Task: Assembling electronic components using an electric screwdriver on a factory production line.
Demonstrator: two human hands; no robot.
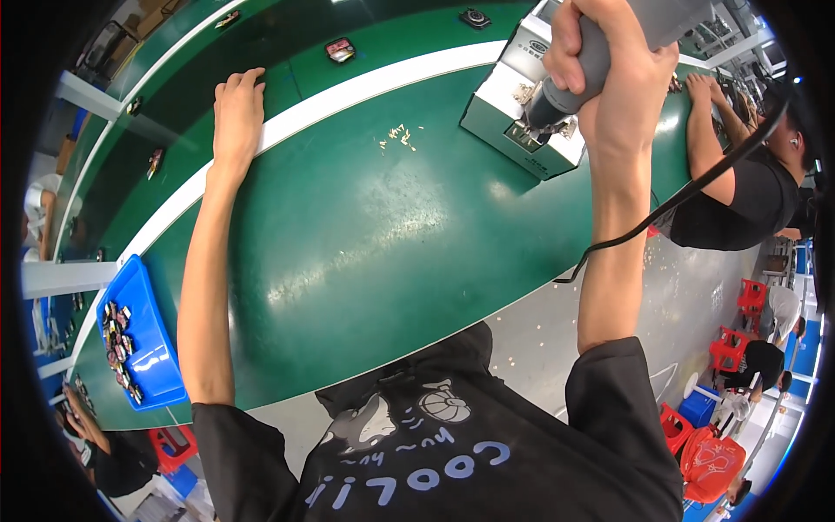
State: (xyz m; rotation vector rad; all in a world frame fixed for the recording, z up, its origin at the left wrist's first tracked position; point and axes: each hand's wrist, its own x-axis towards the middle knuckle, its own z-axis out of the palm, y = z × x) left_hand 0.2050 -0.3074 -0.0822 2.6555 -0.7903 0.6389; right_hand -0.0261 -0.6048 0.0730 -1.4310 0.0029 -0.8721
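My right hand [622,96] is wrapped round a grey electric screwdriver [594,65] at the upper right. The tool's dark nose points down at the metal top of a white box-shaped screw feeder [513,143]; whether the bit touches it is hard to see. My left hand [238,117] reaches to the far left side, over the white rail [365,87]. Its fingers lie stretched out at the edge of the dark green belt [287,52], holding nothing. Nearest to it on the belt is a small black-framed part [340,50].
Tiny yellowish bits [400,137] are scattered on the green table [365,226]. A blue tray [163,357] of several small parts stands at left. A black cord [670,204] crosses my right forearm. A co-worker [731,196] sits at right, near red stools [729,348].
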